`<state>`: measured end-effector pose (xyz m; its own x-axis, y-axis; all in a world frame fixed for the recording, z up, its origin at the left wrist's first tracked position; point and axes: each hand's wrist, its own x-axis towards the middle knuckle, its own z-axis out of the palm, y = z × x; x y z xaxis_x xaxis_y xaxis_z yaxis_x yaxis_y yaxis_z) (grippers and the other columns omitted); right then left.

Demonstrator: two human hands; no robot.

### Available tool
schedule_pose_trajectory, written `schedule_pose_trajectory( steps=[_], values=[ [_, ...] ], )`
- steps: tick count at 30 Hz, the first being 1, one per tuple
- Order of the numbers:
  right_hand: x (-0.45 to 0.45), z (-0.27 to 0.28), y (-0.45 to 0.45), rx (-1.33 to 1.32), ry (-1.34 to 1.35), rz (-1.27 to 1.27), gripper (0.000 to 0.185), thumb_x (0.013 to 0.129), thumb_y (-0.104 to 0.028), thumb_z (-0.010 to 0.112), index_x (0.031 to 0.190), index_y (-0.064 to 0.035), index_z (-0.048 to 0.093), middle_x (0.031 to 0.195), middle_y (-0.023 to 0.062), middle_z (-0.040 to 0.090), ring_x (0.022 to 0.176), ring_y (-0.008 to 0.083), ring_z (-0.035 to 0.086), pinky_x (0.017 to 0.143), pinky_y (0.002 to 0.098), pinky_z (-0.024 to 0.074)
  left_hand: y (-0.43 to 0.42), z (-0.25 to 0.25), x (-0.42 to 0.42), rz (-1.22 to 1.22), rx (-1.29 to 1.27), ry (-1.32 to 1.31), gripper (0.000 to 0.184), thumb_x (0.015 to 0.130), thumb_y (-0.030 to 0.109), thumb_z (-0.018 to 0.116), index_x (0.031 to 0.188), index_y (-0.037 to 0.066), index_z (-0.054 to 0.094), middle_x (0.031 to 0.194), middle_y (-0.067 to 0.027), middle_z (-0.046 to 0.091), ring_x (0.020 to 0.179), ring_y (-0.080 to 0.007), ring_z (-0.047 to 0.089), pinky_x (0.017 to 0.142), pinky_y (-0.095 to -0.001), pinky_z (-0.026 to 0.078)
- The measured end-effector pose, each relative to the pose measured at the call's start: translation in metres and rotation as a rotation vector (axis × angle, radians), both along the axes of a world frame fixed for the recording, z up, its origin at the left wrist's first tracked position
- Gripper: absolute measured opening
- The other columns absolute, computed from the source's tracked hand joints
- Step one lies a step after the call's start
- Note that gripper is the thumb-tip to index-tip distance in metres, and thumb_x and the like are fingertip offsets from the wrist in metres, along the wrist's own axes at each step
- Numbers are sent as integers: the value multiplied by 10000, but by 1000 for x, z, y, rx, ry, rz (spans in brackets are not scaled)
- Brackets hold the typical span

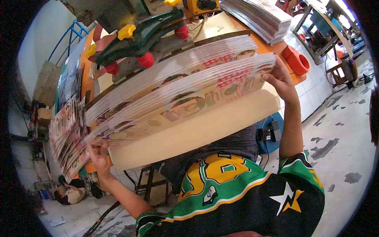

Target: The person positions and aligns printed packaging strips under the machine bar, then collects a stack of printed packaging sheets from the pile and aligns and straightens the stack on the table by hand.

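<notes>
A long stack of printed clear plastic bags (189, 104), with pink lettering and food pictures, is held tilted between my two hands. At its lower left corner my left hand (100, 158) is closed on the edge, part of the fingers hidden under it. My right hand (281, 82) grips the opposite end, thumb in front and fingers behind. Just behind stands a second stack of similar bags (158, 75), its layered edges upward. A cream-coloured board (205, 128) lies below the held stack, reaching over my lap.
A green machine frame (142, 37) with red feet and yellow knobs stands at the back. More printed bags (68, 136) are heaped at left, and another pile (262, 17) lies back right. A red tape dispenser-like ring (296, 61) sits on the orange table edge (276, 47).
</notes>
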<state>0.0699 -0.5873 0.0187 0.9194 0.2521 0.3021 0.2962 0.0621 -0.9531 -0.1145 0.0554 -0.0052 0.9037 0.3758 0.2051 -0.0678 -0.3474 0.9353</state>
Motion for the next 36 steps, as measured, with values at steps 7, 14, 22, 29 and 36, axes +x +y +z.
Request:
schedule_pose_trajectory(
  steps=[7, 14, 22, 29, 36],
  values=[
    [-5, -15, -6, 57, 99, -33, 622, 862, -114, 720, 1380, -2, 394, 1274, 89, 545, 1214, 198, 513, 1036, 364, 413, -16, -9, 10, -53, -115, -192, 581, 920, 239, 687, 1366, 10, 394, 1170, -81, 572, 1100, -199, 554, 980, -349, 433],
    [-8, -30, 9, -32, -10, 2, 741, 843, -393, 742, 1394, -36, 398, 1291, 54, 520, 1208, 163, 485, 1007, 317, 395, -69, 13, 23, -118, -343, -291, 875, 785, 472, 777, 1407, 16, 366, 1310, -136, 536, 1234, -261, 507, 1070, -404, 391],
    [-8, -27, 14, 81, 44, -20, 692, 862, -385, 725, 1380, -38, 425, 1272, 64, 531, 1197, 175, 496, 1002, 347, 404, -53, -6, 20, -57, -459, -260, 767, 799, 357, 788, 1376, 17, 414, 1323, -123, 535, 1242, -240, 504, 1067, -389, 394],
    [-12, -28, 10, -158, 67, -263, 517, 830, -130, 755, 1278, -8, 528, 1078, 66, 660, 1000, 162, 621, 916, 331, 487, -49, -3, 13, 87, 116, -47, 248, 876, 108, 700, 1067, 17, 572, 939, -25, 605, 866, -152, 567, 823, -284, 462],
    [3, -16, 21, -317, -73, -270, 372, 802, -88, 737, 1142, -4, 611, 1078, 59, 661, 994, 148, 623, 917, 328, 486, -50, 2, 30, 208, 131, -125, 232, 885, 140, 702, 1047, 8, 599, 945, -32, 614, 883, -135, 560, 814, -273, 468]
  ],
)
